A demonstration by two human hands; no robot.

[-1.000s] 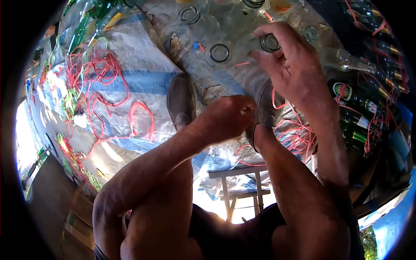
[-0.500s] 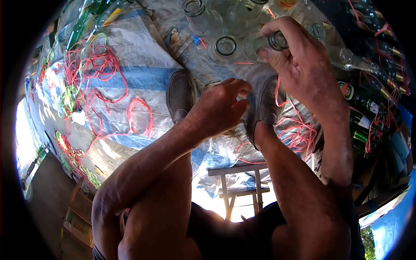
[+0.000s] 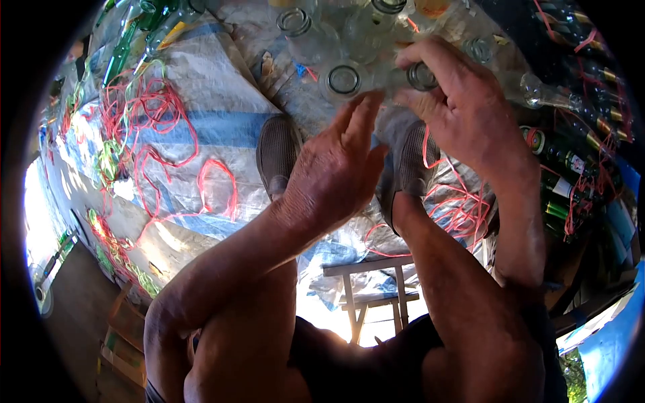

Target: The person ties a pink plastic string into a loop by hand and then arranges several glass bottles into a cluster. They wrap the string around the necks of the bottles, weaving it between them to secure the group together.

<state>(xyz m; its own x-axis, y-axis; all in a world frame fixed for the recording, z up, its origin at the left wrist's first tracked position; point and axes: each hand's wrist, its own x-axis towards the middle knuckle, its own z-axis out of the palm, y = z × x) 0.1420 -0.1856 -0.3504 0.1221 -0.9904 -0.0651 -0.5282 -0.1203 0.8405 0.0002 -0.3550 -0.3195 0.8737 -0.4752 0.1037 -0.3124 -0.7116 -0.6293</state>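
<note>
My right hand [image 3: 467,111] curves its thumb and forefinger around the neck of a clear glass bottle [image 3: 422,76], whose mouth shows between them. The thumb is smeared by motion. My left hand [image 3: 332,161] is open, its fingers stretched forward and holding nothing, with the fingertips overlapping the lower edge of the bottle group in this view. Just ahead of those fingertips stands another clear bottle [image 3: 344,79]. Farther forward are more clear bottles, among them a wide-mouthed one [image 3: 294,23] and one at the top [image 3: 388,7].
Tangled red twine [image 3: 151,111] lies on the blue-striped sheet [image 3: 225,127] at left, and more red twine [image 3: 463,208] by my right shoe [image 3: 415,158]. Green bottles [image 3: 121,50] lie upper left. Bundled dark bottles [image 3: 557,161] are at right. A wooden stool [image 3: 363,270] shows between my legs.
My left hand has moved forward toward the bottles, and its curled fingers have straightened. My right hand remains around the bottle neck, with its thumb shifted slightly. The view has tipped a little.
</note>
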